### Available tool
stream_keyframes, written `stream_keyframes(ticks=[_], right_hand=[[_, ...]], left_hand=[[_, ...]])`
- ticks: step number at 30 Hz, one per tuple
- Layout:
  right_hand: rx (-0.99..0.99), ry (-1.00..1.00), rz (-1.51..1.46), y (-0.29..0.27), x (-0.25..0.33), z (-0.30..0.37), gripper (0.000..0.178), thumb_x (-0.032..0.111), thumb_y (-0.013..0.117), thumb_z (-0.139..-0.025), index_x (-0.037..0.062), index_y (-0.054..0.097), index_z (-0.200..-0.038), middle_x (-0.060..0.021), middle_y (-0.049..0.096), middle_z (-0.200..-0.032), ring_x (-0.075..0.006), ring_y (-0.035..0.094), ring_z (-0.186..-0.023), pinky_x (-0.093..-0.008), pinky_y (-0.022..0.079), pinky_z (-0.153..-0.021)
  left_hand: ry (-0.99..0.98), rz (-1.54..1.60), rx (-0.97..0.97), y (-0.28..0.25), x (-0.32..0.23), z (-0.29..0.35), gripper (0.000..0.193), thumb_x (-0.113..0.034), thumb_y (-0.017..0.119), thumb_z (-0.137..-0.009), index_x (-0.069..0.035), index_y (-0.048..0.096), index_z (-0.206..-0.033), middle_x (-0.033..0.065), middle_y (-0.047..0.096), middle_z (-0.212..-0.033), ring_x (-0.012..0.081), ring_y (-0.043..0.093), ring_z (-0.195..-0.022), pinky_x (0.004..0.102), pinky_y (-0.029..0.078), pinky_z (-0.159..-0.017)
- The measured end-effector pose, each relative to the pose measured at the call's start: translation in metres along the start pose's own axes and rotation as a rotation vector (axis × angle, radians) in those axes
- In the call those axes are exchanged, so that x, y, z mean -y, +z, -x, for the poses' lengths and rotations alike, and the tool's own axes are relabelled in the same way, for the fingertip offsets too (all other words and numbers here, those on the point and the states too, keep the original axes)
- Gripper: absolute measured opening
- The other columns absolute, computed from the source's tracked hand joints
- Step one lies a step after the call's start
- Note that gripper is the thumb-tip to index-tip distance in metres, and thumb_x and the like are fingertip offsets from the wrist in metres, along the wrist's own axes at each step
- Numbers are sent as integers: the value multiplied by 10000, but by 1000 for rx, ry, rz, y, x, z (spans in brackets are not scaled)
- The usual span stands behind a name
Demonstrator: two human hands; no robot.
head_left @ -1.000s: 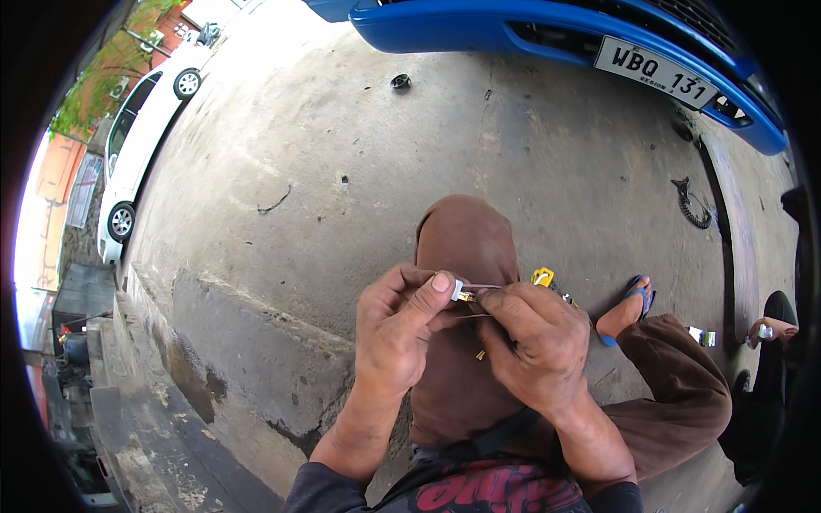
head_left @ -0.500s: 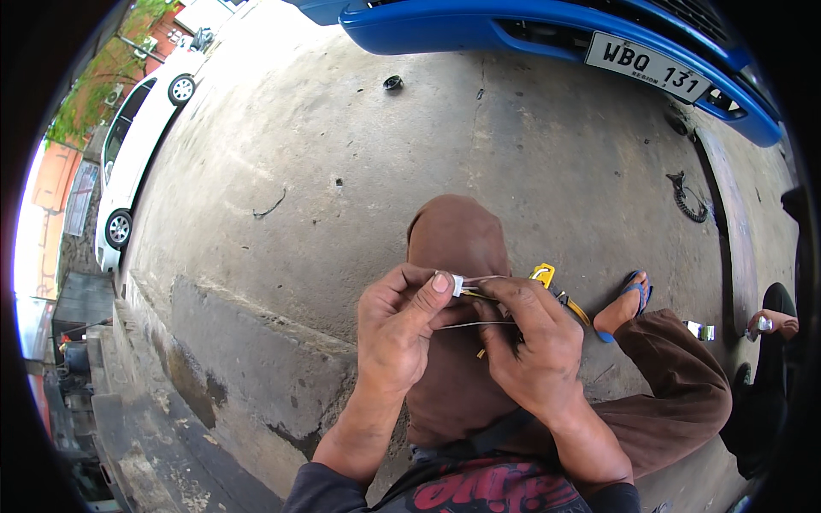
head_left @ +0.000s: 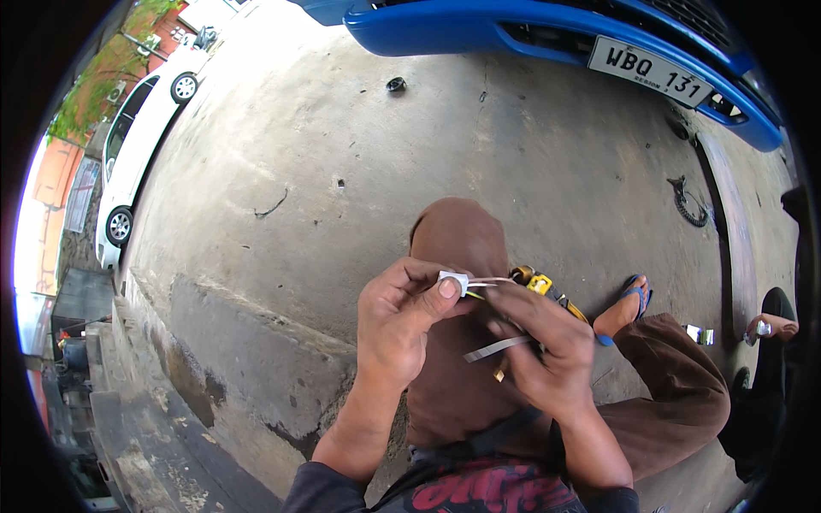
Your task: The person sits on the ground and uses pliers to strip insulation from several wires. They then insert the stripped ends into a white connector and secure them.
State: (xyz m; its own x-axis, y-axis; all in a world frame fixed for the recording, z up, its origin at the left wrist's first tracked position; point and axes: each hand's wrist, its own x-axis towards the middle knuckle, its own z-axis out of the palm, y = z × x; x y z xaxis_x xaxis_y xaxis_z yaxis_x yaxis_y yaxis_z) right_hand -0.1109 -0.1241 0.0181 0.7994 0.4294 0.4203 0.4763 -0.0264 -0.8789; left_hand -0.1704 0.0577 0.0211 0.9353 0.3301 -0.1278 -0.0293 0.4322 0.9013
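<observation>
My left hand (head_left: pixel 398 321) pinches a small white plastic wire connector (head_left: pixel 453 282) between thumb and fingers, above my brown-trousered knee. Thin pinkish wires (head_left: pixel 492 281) and a yellow one run out of the connector toward my right hand (head_left: pixel 547 338). That hand is closed and partly smeared by motion. From its grip a flat grey metal strip (head_left: pixel 496 348) sticks out to the left, with a small brass-coloured tip (head_left: pixel 500 373) below; whether the two are one tool I cannot tell. Just beyond the right hand is a yellow-and-black object (head_left: pixel 537 284), partly covered by the fingers.
Stained concrete floor (head_left: pixel 342 137) spreads ahead, with a small black round part (head_left: pixel 395 85) and a coiled black cable (head_left: pixel 687 203) on it. A blue vehicle bumper (head_left: pixel 462 32) spans the top. A concrete step (head_left: pixel 248 342) runs at left. Another person's hand (head_left: pixel 770 327) shows at far right.
My right hand has drawn slightly right and down from the connector and turned, so the metal strip shows its broad side. More of the connector shows in my left hand.
</observation>
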Motion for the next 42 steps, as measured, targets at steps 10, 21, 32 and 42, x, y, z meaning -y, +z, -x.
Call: stream_keyframes(ticks=[10,21,32,42], right_hand=[[-115,389,-412,-66,24,3,269,3,738,-857,-111,690,-1095,-35,599,-906,-114,549,-764,-210,422,-708],[-105,94,-262,-53,40,-31,159,90,773,-918,-46,742,-994,-90,699,-867,-131,608,-759,-259,450,-687],[-272,72,-410,15,36,-51,132,33,782,-924,-44,751,-1027,-103,731,-947,-124,642,-836,-254,488,-730],[-233,-84,-85,-29,49,-56,181,1,799,-852,-26,763,-1028,-120,780,-943,-167,707,-757,-271,526,-686]], left_hand=[[154,448,306,15,-14,-20,344,-229,595,-1065,21,541,-1294,173,604,-1183,393,702,-1072,467,703,-802],[249,-246,446,11,-87,-29,393,-184,809,-905,46,631,-1169,195,715,-1084,237,745,-934,280,625,-694],[240,-246,311,33,-72,-18,317,-6,760,-929,73,642,-1212,179,723,-1138,212,728,-1021,315,640,-848],[534,-554,229,31,-63,-13,338,-59,819,-856,17,747,-1178,164,761,-1115,233,731,-1056,316,596,-893]])
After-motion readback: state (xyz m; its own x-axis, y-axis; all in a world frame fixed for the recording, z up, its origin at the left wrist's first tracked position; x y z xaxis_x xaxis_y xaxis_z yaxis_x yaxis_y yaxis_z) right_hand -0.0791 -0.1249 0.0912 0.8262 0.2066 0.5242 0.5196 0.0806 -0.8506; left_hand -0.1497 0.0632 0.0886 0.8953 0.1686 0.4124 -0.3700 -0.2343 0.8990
